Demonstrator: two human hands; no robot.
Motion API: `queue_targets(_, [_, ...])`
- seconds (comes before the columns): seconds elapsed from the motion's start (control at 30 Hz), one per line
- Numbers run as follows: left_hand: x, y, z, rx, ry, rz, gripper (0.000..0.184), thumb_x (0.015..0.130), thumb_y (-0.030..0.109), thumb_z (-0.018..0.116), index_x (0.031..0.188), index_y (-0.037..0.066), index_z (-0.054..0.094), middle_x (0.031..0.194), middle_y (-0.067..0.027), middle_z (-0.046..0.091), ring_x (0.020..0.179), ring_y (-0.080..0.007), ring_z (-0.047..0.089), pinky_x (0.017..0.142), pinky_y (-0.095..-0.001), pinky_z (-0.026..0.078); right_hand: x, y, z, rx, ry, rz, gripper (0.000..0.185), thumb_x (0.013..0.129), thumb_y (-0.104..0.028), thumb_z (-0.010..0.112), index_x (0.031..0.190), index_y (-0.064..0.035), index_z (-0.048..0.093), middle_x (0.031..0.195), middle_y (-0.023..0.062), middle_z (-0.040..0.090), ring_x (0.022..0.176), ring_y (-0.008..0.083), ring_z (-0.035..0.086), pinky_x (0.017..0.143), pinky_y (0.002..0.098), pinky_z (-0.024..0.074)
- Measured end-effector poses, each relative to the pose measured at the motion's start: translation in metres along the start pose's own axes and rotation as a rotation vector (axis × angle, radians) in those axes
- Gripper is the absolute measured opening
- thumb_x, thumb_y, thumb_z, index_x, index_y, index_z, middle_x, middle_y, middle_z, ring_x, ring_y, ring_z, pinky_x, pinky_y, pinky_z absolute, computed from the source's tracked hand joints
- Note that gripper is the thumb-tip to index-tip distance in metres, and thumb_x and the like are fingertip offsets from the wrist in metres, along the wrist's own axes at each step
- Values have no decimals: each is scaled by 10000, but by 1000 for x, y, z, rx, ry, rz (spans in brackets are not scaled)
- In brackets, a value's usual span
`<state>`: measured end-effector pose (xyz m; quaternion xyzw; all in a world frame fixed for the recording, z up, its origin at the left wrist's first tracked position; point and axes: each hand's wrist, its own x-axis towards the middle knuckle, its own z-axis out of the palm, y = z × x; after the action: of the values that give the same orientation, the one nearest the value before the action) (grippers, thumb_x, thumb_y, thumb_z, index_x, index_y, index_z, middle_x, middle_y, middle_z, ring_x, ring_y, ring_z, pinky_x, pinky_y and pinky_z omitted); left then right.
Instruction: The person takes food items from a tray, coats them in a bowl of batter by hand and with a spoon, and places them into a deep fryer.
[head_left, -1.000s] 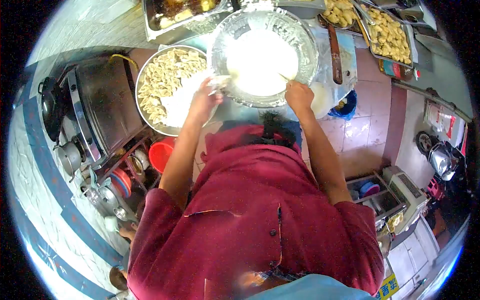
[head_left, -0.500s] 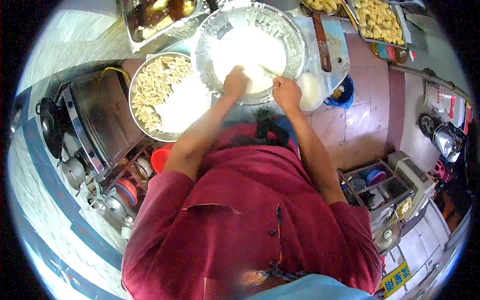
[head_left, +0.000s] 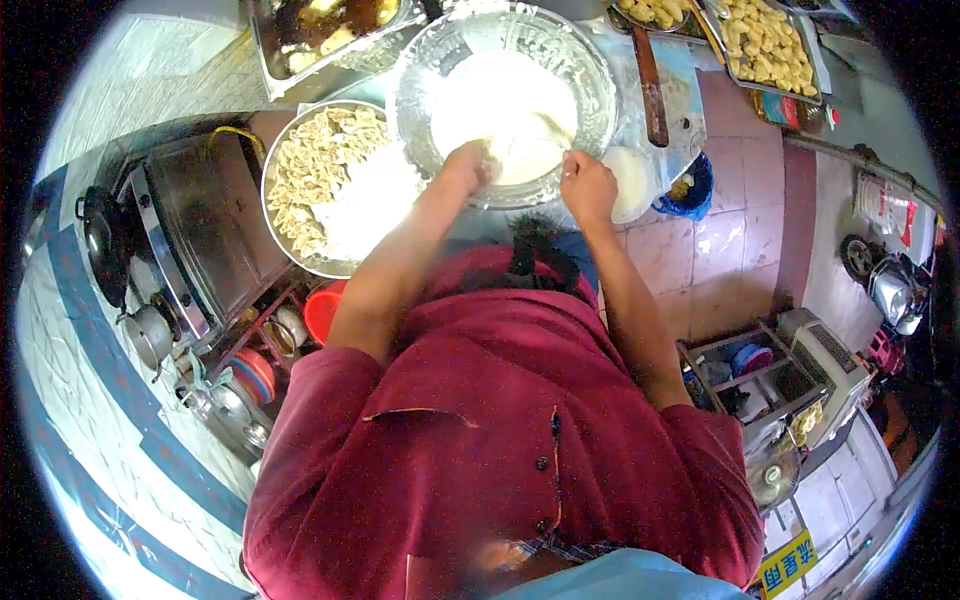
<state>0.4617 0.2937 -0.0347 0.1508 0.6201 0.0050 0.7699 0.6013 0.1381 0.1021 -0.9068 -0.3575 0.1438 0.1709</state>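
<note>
A large clear bowl (head_left: 598, 110) stands in front of me with a white batter-like mix (head_left: 500, 95) inside, washed out by glare. My left hand (head_left: 467, 168) is over the near left part of the bowl, its fingers curled; what they hold, if anything, is hidden. At the near right rim, my right hand (head_left: 588, 185) is closed. A thin, pale shape runs from its fingers into the mix, too blurred to name. Left of the bowl, a round metal pan (head_left: 268, 205) holds pale, wrinkled pieces (head_left: 325, 150) and something bright white.
A metal tray (head_left: 385, 28) of dark liquid lies at the back left. A wooden-handled tool (head_left: 650, 90), a white round container (head_left: 630, 185) and a blue-lined bin (head_left: 695, 190) are to the right. Beyond them is a tray of yellowish pieces (head_left: 765, 50).
My left hand has moved slightly down and left. My right hand has shifted a little right and down, towards the bowl's rim. The whole view has shifted slightly.
</note>
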Motion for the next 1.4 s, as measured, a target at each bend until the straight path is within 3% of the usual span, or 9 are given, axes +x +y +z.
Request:
queue_targets(0.17, [-36,8,10,-35,28,-94,211,869,270,577,710,158,496,526,31,406,389,-97,346,351,-226,323,0,17,6,-276,-102,-21,209,851,-233,532,749,-99,655,693,174,643,679,374,639,629,463,507])
queue_targets(0.57, [-56,11,14,-117,-20,-78,214,836,308,657,788,127,552,550,51,449,394,-70,368,351,-184,352,1,20,22,89,-10,101,169,801,-228,577,849,-130,707,769,159,668,776,368,633,712,466,493])
queue_targets(0.7, [-72,13,18,-140,-132,-96,192,840,288,656,851,110,582,571,44,481,402,-67,382,358,-191,377,-4,18,64,500,-542,308,153,773,-88,591,850,3,688,748,94,664,519,193,538,491,316,431])
queue_targets(0.77, [-78,18,21,-164,-187,-90,184,849,282,645,867,108,589,585,40,492,407,-66,387,358,-192,383,6,32,83,901,-447,347,118,792,-46,601,855,29,667,588,2,530,427,77,372,374,226,280])
queue_targets(0.9, [-90,33,19,-190,-268,-111,179,866,297,620,876,121,590,615,41,502,434,-63,406,370,-186,376,48,26,12,1580,-506,803,137,865,-115,591,940,-9,635,512,-60,397,378,40,285,334,205,202])
queue_targets(0.97, [-105,52,14,-203,-287,-85,161,873,276,604,927,126,585,675,28,529,458,-62,418,385,-174,381,52,29,-5,1524,-438,863,160,860,-158,600,913,-14,643,495,-57,381,374,44,280,342,213,195])
queue_targets(1.07, [-129,93,-1,-227,-287,66,181,882,228,586,1035,132,580,757,4,581,479,-67,433,401,-167,400,37,44,4,1072,-338,516,197,832,-211,619,842,-19,663,499,-41,389,377,62,288,361,225,195])
queue_targets(1.17, [-137,161,-22,-241,-296,251,165,873,218,605,1011,129,586,729,6,565,475,-78,431,400,-187,397,21,47,15,1071,-388,657,220,831,-224,613,848,-14,674,509,-29,402,380,68,298,364,229,200])
queue_targets(1.4, [-110,315,-46,37,142,718,196,813,225,689,856,54,605,635,-26,512,487,-120,453,388,-273,365,-3,37,16,1003,-386,684,184,844,-131,557,889,4,673,543,-13,456,393,52,314,370,216,216])
